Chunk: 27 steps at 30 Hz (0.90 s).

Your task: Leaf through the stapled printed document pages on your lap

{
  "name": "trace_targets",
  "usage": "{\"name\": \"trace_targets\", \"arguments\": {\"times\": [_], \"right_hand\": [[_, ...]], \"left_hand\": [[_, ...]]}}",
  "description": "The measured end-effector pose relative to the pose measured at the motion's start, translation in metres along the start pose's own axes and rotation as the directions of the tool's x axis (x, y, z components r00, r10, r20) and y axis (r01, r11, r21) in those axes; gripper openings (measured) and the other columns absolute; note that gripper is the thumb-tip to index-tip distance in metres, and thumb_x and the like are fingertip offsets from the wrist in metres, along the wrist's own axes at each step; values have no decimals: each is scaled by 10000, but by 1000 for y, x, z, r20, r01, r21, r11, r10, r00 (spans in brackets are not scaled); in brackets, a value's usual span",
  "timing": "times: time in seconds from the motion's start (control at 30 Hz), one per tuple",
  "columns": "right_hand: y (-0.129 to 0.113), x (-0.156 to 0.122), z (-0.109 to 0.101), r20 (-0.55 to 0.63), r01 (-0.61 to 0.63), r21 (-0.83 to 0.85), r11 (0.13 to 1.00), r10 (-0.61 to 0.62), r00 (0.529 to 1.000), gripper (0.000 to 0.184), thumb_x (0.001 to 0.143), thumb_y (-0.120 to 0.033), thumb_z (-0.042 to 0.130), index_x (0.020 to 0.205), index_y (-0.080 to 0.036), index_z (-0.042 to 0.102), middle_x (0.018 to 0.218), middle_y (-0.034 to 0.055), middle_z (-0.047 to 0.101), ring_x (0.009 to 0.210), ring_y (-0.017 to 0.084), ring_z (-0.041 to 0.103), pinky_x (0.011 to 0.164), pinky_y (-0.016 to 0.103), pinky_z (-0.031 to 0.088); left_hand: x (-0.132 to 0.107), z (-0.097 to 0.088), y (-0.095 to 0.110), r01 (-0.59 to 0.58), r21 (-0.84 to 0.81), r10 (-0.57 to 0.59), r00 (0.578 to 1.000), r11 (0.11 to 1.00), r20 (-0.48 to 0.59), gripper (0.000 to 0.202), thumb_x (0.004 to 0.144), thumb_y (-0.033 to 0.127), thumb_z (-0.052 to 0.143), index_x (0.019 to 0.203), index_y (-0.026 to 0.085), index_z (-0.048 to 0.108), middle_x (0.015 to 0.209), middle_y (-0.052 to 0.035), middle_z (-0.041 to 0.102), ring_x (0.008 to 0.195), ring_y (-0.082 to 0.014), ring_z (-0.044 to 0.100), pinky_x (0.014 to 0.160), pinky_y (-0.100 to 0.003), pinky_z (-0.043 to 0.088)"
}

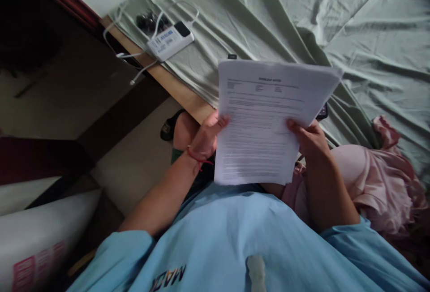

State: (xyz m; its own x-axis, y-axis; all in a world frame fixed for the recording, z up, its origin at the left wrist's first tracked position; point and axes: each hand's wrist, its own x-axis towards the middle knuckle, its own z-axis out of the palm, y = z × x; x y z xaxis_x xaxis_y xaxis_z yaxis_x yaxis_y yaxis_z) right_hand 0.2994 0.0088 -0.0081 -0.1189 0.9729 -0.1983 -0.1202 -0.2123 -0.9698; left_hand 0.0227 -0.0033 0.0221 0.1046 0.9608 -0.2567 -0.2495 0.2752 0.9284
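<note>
A stack of printed paper sheets [258, 144] is held up in front of my blue shirt, its text side facing me. My left hand [208, 135] grips the left edge, thumb on the front and the other fingers hidden behind. On the right edge, my right hand [309, 137] pinches the sheets the same way. The stack's upper right corner fans out slightly. Behind its right edge a dark phone-like device [322, 112] shows in part. A small dark object [232, 56] peeks out above the top edge.
A pale green sheet [268, 19] covers the bed, with a wooden edge [181, 90] along its left. On it lie a white power strip [171, 41] with cables and a dark tangled item [151, 21]. Pink cloth [386, 180] sits at right, a white sack [47, 238] lower left.
</note>
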Motion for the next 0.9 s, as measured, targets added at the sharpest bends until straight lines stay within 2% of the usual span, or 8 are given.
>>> {"name": "trace_targets", "arguments": {"times": [0.1, 0.3, 0.4, 0.5, 0.6, 0.7, 0.8, 0.9], "right_hand": [[-2, 1, 1, 43, -50, 4, 999, 50, 998, 370, 786, -508, 824, 1049, -255, 763, 896, 31, 775, 850, 250, 755, 750, 403, 659], [-11, 3, 4, -6, -116, 82, 990, 117, 993, 453, 760, -616, 800, 1005, -239, 747, 775, 22, 747, 703, 224, 733, 605, 351, 626], [-12, 0, 5, 13, -193, 61, 979, 193, 981, 419, 733, -575, 841, 930, -218, 744, 731, 21, 734, 626, 204, 706, 551, 324, 604], [-9, 2, 4, 44, -221, 49, 974, 219, 975, 405, 777, -603, 797, 909, -223, 745, 716, 21, 728, 596, 193, 693, 511, 301, 581], [-8, 6, 5, 49, -171, 84, 982, 168, 985, 392, 804, -611, 767, 998, -270, 755, 762, 9, 741, 701, 206, 729, 578, 303, 602], [-11, 7, 8, 81, -169, 98, 981, 161, 984, 411, 794, -595, 783, 1051, -276, 756, 809, 9, 754, 757, 213, 742, 637, 316, 617], [-14, 4, 11, 135, -249, 36, 968, 242, 961, 399, 752, -593, 819, 892, -224, 758, 718, 18, 732, 618, 189, 701, 526, 283, 576], [-15, 3, 12, 77, -255, 28, 967, 252, 965, 396, 747, -596, 824, 769, -212, 731, 647, 6, 704, 496, 141, 622, 434, 238, 506]], "left_hand": [[-11, 11, -11, 121, -106, -115, 991, 987, 63, 492, 698, 502, 882, 1050, 188, 738, 1074, -103, 756, 1114, -345, 692, 957, -494, 585], [-6, 18, -22, 102, -297, -133, 988, 949, -85, 427, 717, 464, 871, 1026, 193, 756, 1050, -85, 774, 1071, -318, 718, 967, -491, 583], [-5, 17, -22, 102, -304, -139, 985, 947, -101, 440, 721, 482, 864, 1038, 199, 752, 1063, -84, 774, 1084, -321, 717, 965, -481, 586], [-8, 15, -22, 131, -301, -174, 977, 945, -120, 428, 708, 458, 873, 1019, 192, 748, 1080, -83, 773, 1102, -326, 711, 965, -471, 585], [-12, 11, -23, 125, -278, -175, 971, 952, -164, 422, 684, 422, 888, 1002, 185, 745, 1094, -81, 770, 1109, -325, 708, 966, -463, 584], [-10, 9, -26, 65, -230, -117, 968, 971, -220, 426, 708, 460, 865, 1021, 201, 739, 1146, -77, 758, 1142, -321, 696, 974, -461, 582], [-6, 12, -28, 11, -198, -54, 975, 980, -214, 432, 810, 541, 762, 1105, 228, 721, 1208, -78, 736, 1185, -315, 675, 987, -470, 578], [-6, 14, -24, 36, -211, -69, 986, 977, -153, 456, 854, 579, 701, 1142, 225, 716, 1181, -91, 741, 1169, -325, 682, 980, -489, 582]]}}
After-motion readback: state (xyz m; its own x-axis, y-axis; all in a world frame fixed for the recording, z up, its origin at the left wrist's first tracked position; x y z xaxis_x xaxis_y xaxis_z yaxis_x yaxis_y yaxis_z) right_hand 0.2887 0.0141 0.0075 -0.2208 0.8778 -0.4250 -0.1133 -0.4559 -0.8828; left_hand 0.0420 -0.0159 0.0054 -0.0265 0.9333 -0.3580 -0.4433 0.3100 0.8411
